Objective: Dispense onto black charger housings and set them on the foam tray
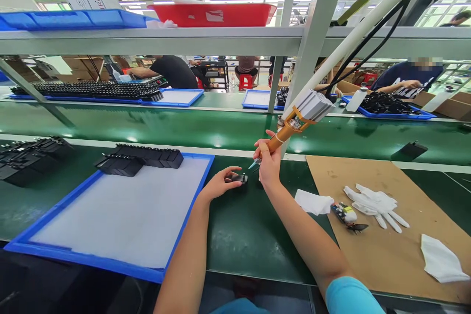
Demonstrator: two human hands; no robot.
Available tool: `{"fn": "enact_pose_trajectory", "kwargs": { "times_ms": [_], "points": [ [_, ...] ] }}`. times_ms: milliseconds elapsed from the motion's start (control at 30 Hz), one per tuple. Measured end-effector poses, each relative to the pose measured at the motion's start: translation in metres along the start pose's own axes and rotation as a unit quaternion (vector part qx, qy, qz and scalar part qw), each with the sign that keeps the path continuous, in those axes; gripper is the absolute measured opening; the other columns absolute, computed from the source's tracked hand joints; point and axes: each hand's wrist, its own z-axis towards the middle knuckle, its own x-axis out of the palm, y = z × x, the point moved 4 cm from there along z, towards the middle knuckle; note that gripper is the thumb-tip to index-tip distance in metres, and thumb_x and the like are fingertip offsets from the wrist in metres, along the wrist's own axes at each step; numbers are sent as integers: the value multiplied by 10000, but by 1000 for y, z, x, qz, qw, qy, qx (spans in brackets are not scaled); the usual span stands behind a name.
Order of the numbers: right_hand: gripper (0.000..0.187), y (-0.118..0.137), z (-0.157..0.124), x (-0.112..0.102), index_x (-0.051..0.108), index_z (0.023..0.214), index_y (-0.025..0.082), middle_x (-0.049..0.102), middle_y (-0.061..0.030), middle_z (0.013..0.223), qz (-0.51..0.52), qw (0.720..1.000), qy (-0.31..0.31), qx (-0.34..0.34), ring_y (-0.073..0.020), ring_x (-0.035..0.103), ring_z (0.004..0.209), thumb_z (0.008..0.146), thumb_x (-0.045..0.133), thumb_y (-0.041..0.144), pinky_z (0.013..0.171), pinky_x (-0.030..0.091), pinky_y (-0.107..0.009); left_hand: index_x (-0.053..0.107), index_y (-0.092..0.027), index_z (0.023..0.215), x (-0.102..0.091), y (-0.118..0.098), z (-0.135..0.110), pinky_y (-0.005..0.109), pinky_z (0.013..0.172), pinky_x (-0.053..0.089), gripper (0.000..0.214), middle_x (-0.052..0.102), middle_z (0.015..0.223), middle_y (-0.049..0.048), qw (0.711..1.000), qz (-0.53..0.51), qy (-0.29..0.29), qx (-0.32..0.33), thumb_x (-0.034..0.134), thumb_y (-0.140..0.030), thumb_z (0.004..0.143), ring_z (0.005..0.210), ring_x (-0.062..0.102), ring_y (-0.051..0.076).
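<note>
We see two bare hands working above a dark green surface (253, 235). The left hand (221, 184) is closed around a small black box (240, 178), with the thumb on the near side and the other fingers over the far side. This small box is at the surface, to the right of a blue-rimmed tray (209, 169). The right hand (270, 162) is gripping an orange tool (281, 138), which stands slanted, its thin bluish tip pointing down to the left. The tip is just beside the small box (we cannot tell if the two are touching).

In the tray, along its far edge, we find rows of black boxes (162, 157) on a white sheet, and more dark boxes (33, 162) are grouped to the left of it. On our right lies a brown board (386, 267), which carries white gloves (380, 203) and a piece of white cloth (441, 260). A second cloth (311, 202) lies across the board's left edge, next to some small electronic parts (346, 213). Behind the surface runs a green belt (176, 125), with one black block (410, 151) at the right.
</note>
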Motion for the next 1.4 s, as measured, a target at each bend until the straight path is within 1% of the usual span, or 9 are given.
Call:
{"fn": "enact_pose_trajectory", "kwargs": {
  "times_ms": [200,333,467,533,633,700,833,1100,1400],
  "points": [
    [319,1,-1,2,497,1140,269,561,61,776,4,1000,4,6,-50,468,493,833,582,289,506,376,-224,535,-218,1289,5,10,7,332,867,453,588,679,991,57,998,-60,-9,2,715,-386,755,932,631,196],
    [330,2,-2,2,490,1135,266,559,57,779,7,1000,3,12,-53,463,491,822,590,296,496,371,-226,509,-196,1326,7,12,11,304,792,468,588,698,879,42,999,-45,-26,6,644,-426,802,817,636,175],
    [332,2,-1,2,488,1133,265,554,56,778,9,1000,2,14,-55,465,494,820,591,299,500,379,-228,686,-186,1119,4,6,6,330,849,465,426,714,1014,71,1000,-6,-20,1,612,-471,811,883,633,203],
    [331,1,-1,3,487,1136,267,555,55,781,10,1000,3,15,-54,465,495,825,591,312,499,378,-225,672,-222,1166,3,2,1,354,898,459,461,702,1102,57,999,32,5,-4,646,-475,782,941,631,220],
    [325,-1,-1,3,488,1139,270,557,54,785,10,1000,9,19,-50,463,498,836,592,322,499,374,-218,545,-272,1325,5,-2,-5,353,933,465,699,671,1187,31,992,117,38,2,762,-397,673,1029,621,232],
    [323,-1,-2,3,486,1139,269,557,54,784,13,1000,14,18,-49,466,500,839,591,321,505,378,-217,569,-252,1291,6,-3,-4,347,933,470,703,667,1186,38,986,165,18,10,789,-335,629,1043,618,240],
    [312,-1,-3,4,479,1138,268,555,53,789,31,999,28,5,-52,479,502,844,574,315,525,399,-229,668,-204,1107,6,-1,0,360,848,494,468,701,1033,58,978,202,-42,0,740,-377,678,926,643,256],
    [279,0,-4,5,469,1092,276,561,47,819,52,998,29,11,-54,478,500,846,577,351,544,407,-245,603,-269,1210,1,-18,-5,286,682,494,484,724,947,-5,968,212,-130,14,648,-458,767,770,664,208],
    [229,-2,-2,2,454,935,260,572,34,927,43,999,13,6,-41,478,496,829,595,406,520,419,-240,625,-247,1152,2,-27,-6,283,724,499,442,719,954,-2,968,188,-159,43,656,-442,758,807,654,193]
  ]
}}
